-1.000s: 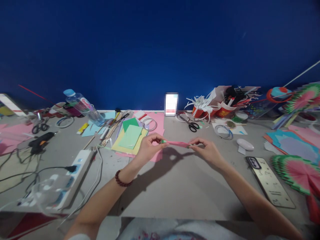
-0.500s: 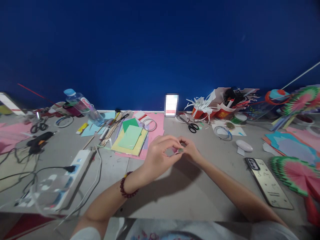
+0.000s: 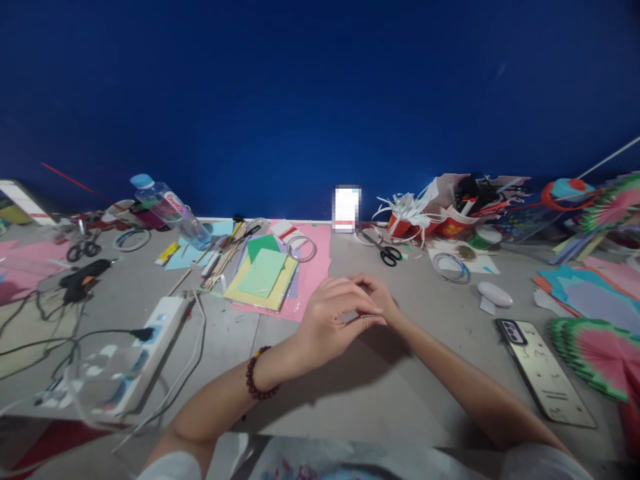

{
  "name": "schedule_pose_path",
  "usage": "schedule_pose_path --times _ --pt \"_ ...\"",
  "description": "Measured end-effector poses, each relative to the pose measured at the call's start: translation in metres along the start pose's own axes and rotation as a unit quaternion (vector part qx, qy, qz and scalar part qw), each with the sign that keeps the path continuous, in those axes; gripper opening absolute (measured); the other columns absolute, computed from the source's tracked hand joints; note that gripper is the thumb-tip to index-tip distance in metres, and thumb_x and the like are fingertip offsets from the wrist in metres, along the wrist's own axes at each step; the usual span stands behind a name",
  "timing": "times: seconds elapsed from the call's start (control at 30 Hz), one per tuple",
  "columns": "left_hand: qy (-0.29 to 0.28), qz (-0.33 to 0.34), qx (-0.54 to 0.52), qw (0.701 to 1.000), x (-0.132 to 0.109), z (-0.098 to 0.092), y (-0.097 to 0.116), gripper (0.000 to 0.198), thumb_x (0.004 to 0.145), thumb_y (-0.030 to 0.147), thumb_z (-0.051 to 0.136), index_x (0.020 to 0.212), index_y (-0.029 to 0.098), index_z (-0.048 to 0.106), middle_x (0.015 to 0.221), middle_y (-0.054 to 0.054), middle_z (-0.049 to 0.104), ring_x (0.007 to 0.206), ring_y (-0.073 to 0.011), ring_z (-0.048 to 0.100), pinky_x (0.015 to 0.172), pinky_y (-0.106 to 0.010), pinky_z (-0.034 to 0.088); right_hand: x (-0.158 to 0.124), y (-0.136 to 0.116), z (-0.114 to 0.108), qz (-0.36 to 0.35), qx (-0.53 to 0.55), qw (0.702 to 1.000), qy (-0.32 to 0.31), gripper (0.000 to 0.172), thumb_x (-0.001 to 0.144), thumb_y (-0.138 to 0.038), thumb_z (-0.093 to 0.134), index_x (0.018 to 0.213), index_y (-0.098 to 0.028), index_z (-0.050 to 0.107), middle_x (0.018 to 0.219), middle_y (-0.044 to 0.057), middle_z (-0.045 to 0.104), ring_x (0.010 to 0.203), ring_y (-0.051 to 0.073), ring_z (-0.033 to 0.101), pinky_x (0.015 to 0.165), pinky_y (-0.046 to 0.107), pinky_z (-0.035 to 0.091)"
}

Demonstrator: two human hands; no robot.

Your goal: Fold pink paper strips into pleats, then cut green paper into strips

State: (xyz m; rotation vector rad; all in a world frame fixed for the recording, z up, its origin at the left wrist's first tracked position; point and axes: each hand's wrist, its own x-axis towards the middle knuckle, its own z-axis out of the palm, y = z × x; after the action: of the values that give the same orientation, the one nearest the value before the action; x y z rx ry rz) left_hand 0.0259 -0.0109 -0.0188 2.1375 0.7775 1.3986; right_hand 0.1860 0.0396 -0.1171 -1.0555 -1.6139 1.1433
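My left hand (image 3: 333, 323), with a dark red bead bracelet (image 3: 261, 373) on its wrist, reaches across to the right. Its thumb and fingertips come together in a pinch against my right hand (image 3: 381, 298). The fingers of the right hand are bent and mostly covered by the left. Whatever lies between the fingertips is hidden now. Both hands are raised above the grey table (image 3: 350, 393), casting a shadow on it. Nearest to them, on the left, pink paper (image 3: 315, 267) lies under a pale green sheet (image 3: 263, 273) and a yellow pack (image 3: 240, 291).
Black-handled scissors (image 3: 390, 256) lie behind my hands. On the right are a phone (image 3: 547, 377), a white oval object (image 3: 495, 294) and a folded paper fan (image 3: 595, 353). A power strip (image 3: 150, 353), a glue gun (image 3: 83, 280) and a tilted bottle (image 3: 173, 210) are on the left.
The left fingertips have closed further against the right hand. A small greenish piece seen between the fingers before is now covered. The whole view has shifted slightly.
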Motion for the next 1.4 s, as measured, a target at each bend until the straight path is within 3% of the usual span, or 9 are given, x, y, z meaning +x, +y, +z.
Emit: schedule_pose_path --times 0.2,0.37,0.57,0.73,0.83,1.0,1.17,1.3,1.4 --pt "0.019 0.037 0.013 0.999 0.001 -0.001 0.003 0.005 0.082 0.014 0.068 0.08 0.019 0.067 0.073 -0.002 0.071 0.074 -0.0144 0.063 0.074 -0.03 0.05 0.001 0.005 0.0 -0.017 -0.02 0.999 0.02 0.014 0.081 -0.034 0.063 0.08 -0.02 0.066 0.089 0.005 0.071 0.085 0.019 0.065 0.079 0.034 0.051" --pt "0.008 0.027 0.013 1.0 0.004 -0.007 0.005 0.002 0.084 0.018 0.066 0.083 0.019 0.066 0.076 -0.003 0.072 0.075 -0.0145 0.065 0.073 -0.03 0.051 0.004 0.004 -0.007 -0.036 -0.033 0.998 0.039 0.015 0.082 -0.034 0.062 0.084 -0.021 0.068 0.091 0.006 0.072 0.082 0.018 0.065 0.079 0.034 0.052" --pt "0.012 0.086 0.129 0.988 0.008 -0.035 0.003 0.003 0.084 0.018 0.066 0.087 0.019 0.064 0.08 -0.003 0.071 0.075 -0.0136 0.065 0.071 -0.027 0.051 0.012 -0.01 -0.03 -0.054 -0.006 0.998 0.043 0.016 0.079 -0.036 0.067 0.082 -0.021 0.066 0.096 0.008 0.075 0.094 0.021 0.068 0.081 0.037 0.053" --pt "-0.06 0.054 0.254 0.964 0.011 -0.066 0.004 0.016 0.087 0.012 0.058 0.1 0.019 0.062 0.088 -0.004 0.069 0.08 -0.0154 0.062 0.072 -0.029 0.049 0.013 -0.032 -0.05 -0.053 0.04 0.997 0.04 0.022 0.075 -0.04 0.072 0.08 -0.021 0.062 0.096 0.009 0.075 0.095 0.021 0.07 0.086 0.039 0.054" --pt "-0.115 0.021 0.319 0.941 0.012 -0.071 0.001 0.02 0.088 0.011 0.053 0.105 0.018 0.062 0.093 -0.005 0.068 0.086 -0.0181 0.061 0.076 -0.032 0.048 0.008 -0.048 -0.056 -0.07 0.05 0.995 0.041 0.022 0.076 -0.039 0.073 0.08 -0.022 0.06 0.093 0.008 0.075 0.092 0.021 0.07 0.085 0.038 0.055" --pt "-0.161 0.001 0.374 0.913 0.009 -0.055 -0.012 0.017 0.091 0.016 0.05 0.1 0.018 0.064 0.091 -0.006 0.066 0.085 -0.0196 0.06 0.075 -0.033 0.046 -0.005 -0.066 -0.05 -0.11 0.001 0.992 0.058 0.013 0.081 -0.034 0.069 0.084 -0.022 0.064 0.087 0.007 0.074 0.09 0.021 0.07 0.084 0.038 0.055" --pt "-0.141 -0.005 0.28 0.949 0.003 -0.031 -0.025 0.018 0.093 0.028 0.053 0.101 0.017 0.065 0.087 -0.006 0.071 0.078 -0.0169 0.065 0.07 -0.027 0.047 -0.016 -0.081 -0.04 -0.161 -0.108 0.978 0.076 0.008 0.082 -0.023 0.066 0.088 -0.024 0.072 0.085 0.004 0.074 0.083 0.019 0.068 0.078 0.034 0.054" --pt "-0.128 -0.039 0.162 0.978 -0.002 -0.016 -0.033 0.015 0.092 0.025 0.055 0.096 0.018 0.068 0.081 -0.004 0.073 0.071 -0.0141 0.067 0.064 -0.023 0.047 -0.024 -0.088 -0.033 -0.186 -0.092 0.977 0.054 0.013 0.081 -0.022 0.07 0.093 -0.026 0.073 0.083 0.003 0.073 0.08 0.018 0.066 0.076 0.034 0.053" --pt "-0.131 -0.081 0.091 0.984 -0.004 -0.008 -0.033 0.014 0.09 0.021 0.056 0.096 0.018 0.068 0.084 -0.004 0.074 0.073 -0.014 0.068 0.063 -0.021 0.048 -0.032 -0.091 -0.028 -0.165 -0.079 0.981 0.063 0.027 0.079 -0.025 0.073 0.106 -0.026 0.07 0.085 0.003 0.073 0.077 0.018 0.065 0.076 0.035 0.054"
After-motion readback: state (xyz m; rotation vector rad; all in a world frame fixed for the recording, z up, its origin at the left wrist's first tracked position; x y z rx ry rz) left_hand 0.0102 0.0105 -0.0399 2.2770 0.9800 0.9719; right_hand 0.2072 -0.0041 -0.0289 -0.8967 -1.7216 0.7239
